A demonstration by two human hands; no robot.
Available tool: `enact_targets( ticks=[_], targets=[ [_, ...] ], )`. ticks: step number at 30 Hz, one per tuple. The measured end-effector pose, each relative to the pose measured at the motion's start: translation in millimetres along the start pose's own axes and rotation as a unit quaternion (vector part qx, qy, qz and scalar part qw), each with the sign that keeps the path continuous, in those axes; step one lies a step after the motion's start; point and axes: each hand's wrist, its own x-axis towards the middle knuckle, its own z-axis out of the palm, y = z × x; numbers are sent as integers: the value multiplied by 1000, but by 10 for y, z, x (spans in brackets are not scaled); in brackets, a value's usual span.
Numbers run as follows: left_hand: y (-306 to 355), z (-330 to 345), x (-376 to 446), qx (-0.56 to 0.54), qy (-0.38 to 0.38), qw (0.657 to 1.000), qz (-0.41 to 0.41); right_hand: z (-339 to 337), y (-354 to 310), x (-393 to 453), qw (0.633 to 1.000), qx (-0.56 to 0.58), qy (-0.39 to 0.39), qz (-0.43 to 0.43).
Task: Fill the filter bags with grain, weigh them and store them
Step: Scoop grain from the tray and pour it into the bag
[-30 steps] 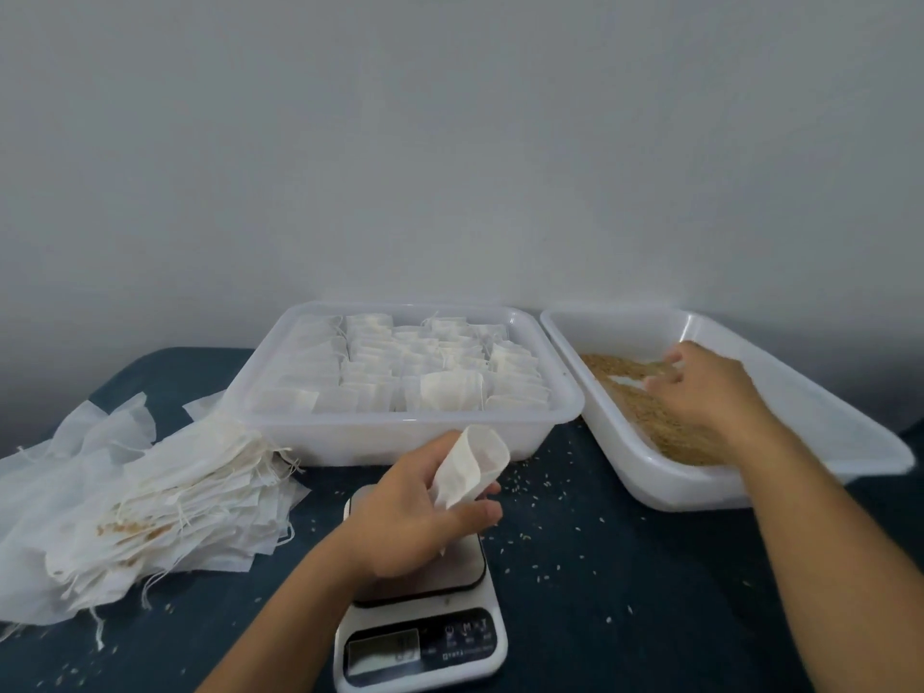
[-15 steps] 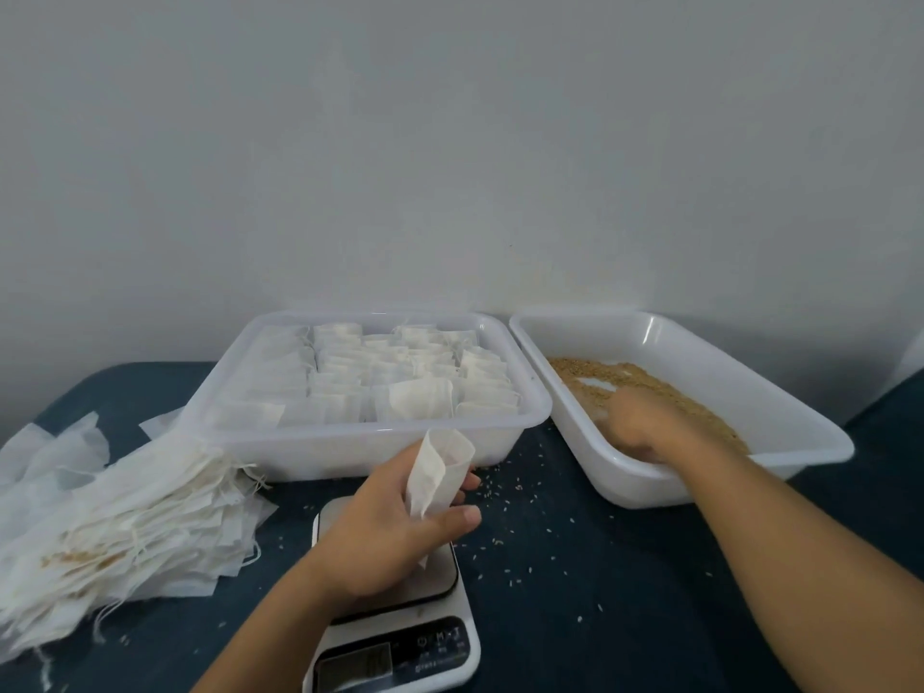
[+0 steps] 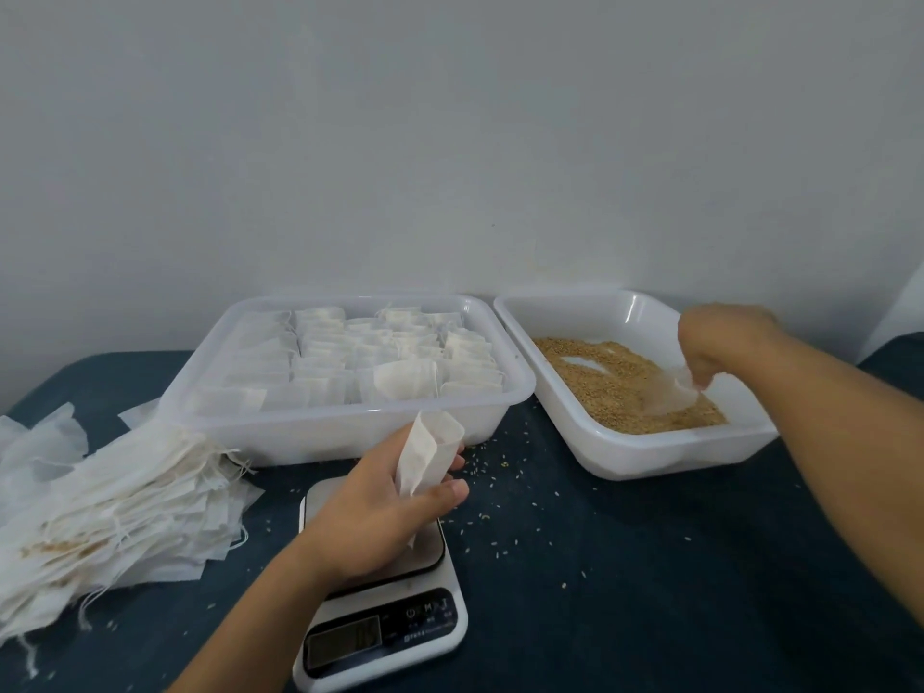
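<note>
a dark blue tabletop, strewn with loose grains, is backed by a plain pale wall. a filter bag is pinched open by the left hand above a scale. a clear scoop is gripped by the right hand in the grain tray. filled bags are held in another tray; empty bags are piled at left.

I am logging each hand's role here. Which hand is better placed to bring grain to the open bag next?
Probably the right hand: it is already in the grain tray, gripping a clear scoop that sits in the grain. The left hand holds the filter bag open above the scale.
</note>
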Motion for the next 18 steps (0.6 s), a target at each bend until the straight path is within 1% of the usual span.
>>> enact_targets(
  ticks=[5,9,12,14,18],
  targets=[
    [-3,25,8,9,-1,1000,4,87,-138,15,991,96,-9,-98],
    [-9,37,8,10,1,1000,3,232,-392,-57,960,220,-5,-171],
    [-29,45,9,-16,-4,1000,-13,321,-577,-73,943,288,10,-169],
    [-33,41,5,-33,-4,999,-25,364,-685,-69,935,318,-5,-158],
    [-64,39,2,-15,1,1000,-20,450,-832,-24,896,417,-20,-149]
  ],
)
